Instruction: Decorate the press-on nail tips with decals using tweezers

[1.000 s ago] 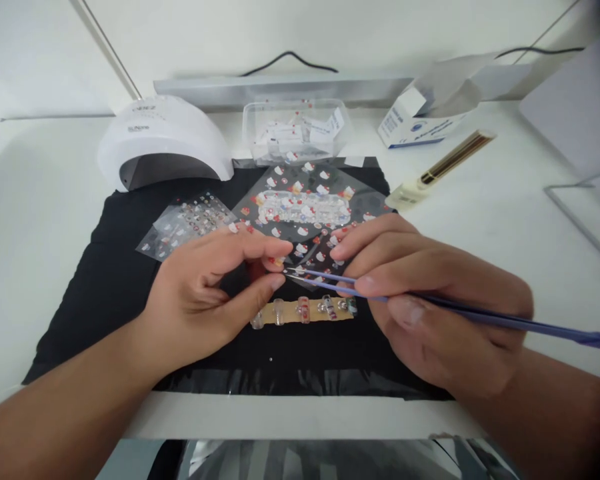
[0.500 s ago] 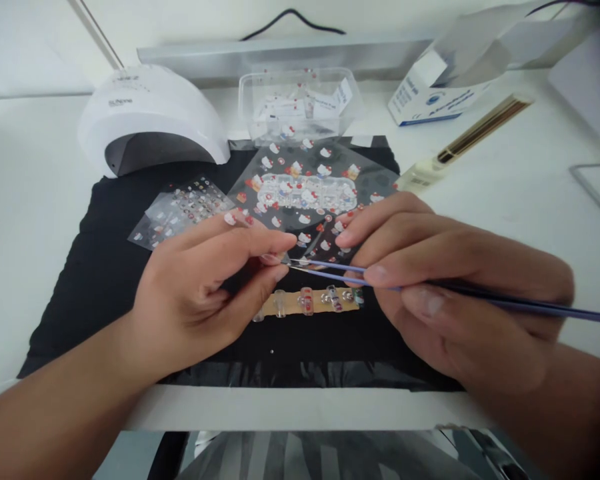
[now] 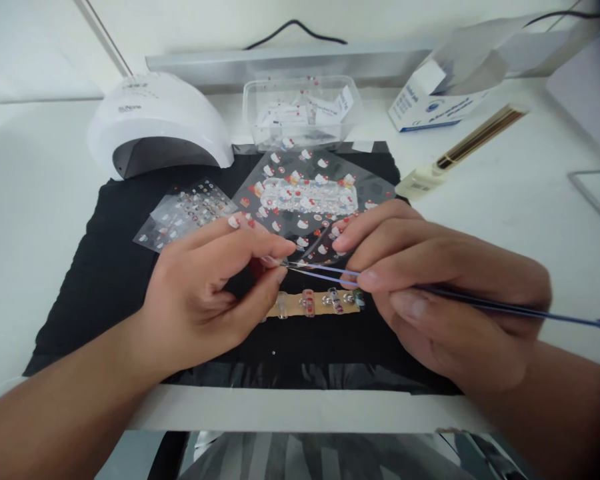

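Tweezers (image 3: 325,275) have been eased slightly leftward, pinched in the right hand (image 3: 445,293), tips meeting the small nail tip gripped by the left hand (image 3: 215,293).

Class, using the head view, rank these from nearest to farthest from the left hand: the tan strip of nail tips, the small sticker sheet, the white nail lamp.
From the left hand:
1. Tan strip of nail tips, just to its right.
2. Small sticker sheet, just beyond it.
3. White nail lamp, far back left.

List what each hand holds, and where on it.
Right hand: purple tweezers, gripped mid-shaft. Left hand: pinches something tiny at the tweezers' tips; cannot tell what.
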The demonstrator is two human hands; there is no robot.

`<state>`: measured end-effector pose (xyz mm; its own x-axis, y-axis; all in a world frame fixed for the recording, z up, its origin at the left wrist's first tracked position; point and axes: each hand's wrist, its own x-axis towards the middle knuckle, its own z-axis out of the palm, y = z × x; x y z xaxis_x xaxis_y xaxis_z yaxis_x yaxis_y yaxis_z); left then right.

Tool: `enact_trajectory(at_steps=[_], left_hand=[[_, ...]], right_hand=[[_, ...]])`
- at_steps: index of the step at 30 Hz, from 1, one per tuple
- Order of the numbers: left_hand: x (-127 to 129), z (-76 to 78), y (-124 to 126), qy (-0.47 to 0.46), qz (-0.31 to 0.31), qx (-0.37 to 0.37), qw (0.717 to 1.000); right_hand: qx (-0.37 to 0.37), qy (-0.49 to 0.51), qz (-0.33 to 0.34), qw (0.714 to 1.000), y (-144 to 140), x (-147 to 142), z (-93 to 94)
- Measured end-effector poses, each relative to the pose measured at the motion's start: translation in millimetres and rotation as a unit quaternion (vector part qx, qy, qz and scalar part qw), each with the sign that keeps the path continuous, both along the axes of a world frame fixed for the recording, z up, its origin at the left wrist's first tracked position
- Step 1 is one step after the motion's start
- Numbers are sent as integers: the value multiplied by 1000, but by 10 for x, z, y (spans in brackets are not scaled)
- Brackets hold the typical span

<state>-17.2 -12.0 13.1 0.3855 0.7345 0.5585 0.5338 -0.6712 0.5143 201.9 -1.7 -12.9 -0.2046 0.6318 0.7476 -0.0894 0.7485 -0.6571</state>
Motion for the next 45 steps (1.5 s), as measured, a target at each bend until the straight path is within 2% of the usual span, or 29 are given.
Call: enact_trajectory(at_steps=[16,28,45], left_hand=[[20,2,-1,6,13,-4,1000],[2,-13,-9,-9,0,-3,1000],[2,-6,-6,1,-6,-5,1000]], right_hand=[[21,-3,6,1000,40,8,-49],[43,-6,-22,999,26,-13,-36],[8,-26,8,1000,26,39,-17]])
